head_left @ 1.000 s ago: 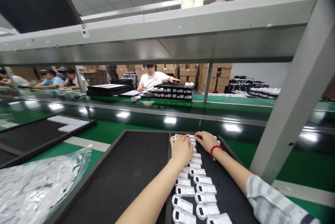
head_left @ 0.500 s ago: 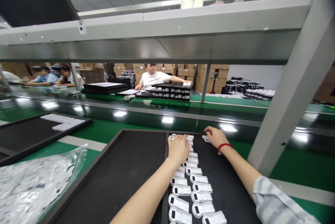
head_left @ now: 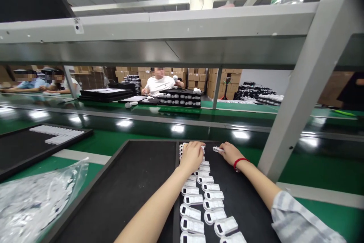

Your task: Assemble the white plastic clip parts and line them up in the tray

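My left hand point(head_left: 192, 155) rests with bent fingers over the far end of two rows of white plastic casings; its fingertips are partly hidden, and what they grip cannot be made out. Each casing point(head_left: 213, 195) is flat, rounded at one end, with a small dark window. My right hand point(head_left: 229, 153), with a red cord at the wrist, pinches a single white casing point(head_left: 217, 149) near the far edge, right of the rows. Both hands are over the right compartment of a black tray point(head_left: 153, 174), whose divider runs beside the left row.
Left of the tray lies a clear plastic bag point(head_left: 36, 201) of white pieces. Another black tray point(head_left: 19, 148) holds white strips. A slanting metal post point(head_left: 292, 95) stands right of my arm. Overhead runs a shelf point(head_left: 159, 27). Opposite, a person point(head_left: 159, 83) sits behind stacked trays.
The casing at my right hand has come further into view, held between the fingers. My left hand stays over the rows. The view has shifted slightly. The person opposite has drawn an arm in, holding a white object.
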Action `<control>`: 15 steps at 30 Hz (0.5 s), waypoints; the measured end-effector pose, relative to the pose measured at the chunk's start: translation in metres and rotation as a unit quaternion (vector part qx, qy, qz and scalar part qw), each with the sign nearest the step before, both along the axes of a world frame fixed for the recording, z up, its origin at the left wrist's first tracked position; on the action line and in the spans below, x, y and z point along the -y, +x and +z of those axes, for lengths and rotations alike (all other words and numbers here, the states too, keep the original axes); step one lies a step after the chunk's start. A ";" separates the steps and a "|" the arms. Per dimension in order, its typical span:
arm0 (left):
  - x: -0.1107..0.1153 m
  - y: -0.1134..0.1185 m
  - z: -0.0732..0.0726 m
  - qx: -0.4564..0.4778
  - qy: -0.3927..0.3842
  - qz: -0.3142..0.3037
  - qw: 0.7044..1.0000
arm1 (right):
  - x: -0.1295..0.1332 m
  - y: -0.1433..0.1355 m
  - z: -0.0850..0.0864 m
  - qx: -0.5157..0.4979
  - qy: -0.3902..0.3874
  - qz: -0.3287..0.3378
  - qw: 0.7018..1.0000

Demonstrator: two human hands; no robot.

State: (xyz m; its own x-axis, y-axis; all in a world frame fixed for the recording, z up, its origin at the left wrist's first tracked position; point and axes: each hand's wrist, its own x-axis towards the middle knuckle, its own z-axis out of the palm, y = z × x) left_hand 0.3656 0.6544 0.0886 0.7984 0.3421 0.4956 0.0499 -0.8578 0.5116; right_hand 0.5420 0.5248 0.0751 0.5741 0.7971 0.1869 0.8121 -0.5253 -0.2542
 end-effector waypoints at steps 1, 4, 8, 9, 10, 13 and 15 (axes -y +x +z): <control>0.002 0.001 0.000 0.001 -0.008 -0.022 1.000 | 0.002 -0.005 0.003 -0.001 0.013 0.007 1.000; 0.007 0.004 -0.003 0.001 -0.050 -0.084 0.995 | 0.010 -0.023 0.015 -0.005 0.056 0.047 0.997; 0.015 0.007 -0.001 0.002 -0.103 -0.162 0.981 | 0.027 -0.053 0.037 -0.012 0.109 0.128 0.986; 0.017 0.007 0.003 0.003 -0.108 -0.185 0.977 | 0.033 -0.059 0.041 -0.014 0.120 0.141 0.983; 0.019 0.007 0.007 0.002 -0.112 -0.210 0.971 | 0.039 -0.065 0.044 -0.016 0.131 0.148 0.980; 0.026 0.008 0.019 -0.008 -0.128 -0.267 0.955 | 0.060 -0.075 0.048 -0.023 0.159 0.146 0.976; 0.033 0.008 0.025 -0.014 -0.139 -0.284 0.949 | 0.075 -0.078 0.047 -0.033 0.171 0.133 0.976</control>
State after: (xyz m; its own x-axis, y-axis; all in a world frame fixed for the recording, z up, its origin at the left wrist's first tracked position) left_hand 0.3740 0.6211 0.1134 0.9042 -0.0331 0.4258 -0.3636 -0.5826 0.7268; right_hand 0.4636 0.4501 0.1220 0.3751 0.8170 0.4380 0.8842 -0.1734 -0.4338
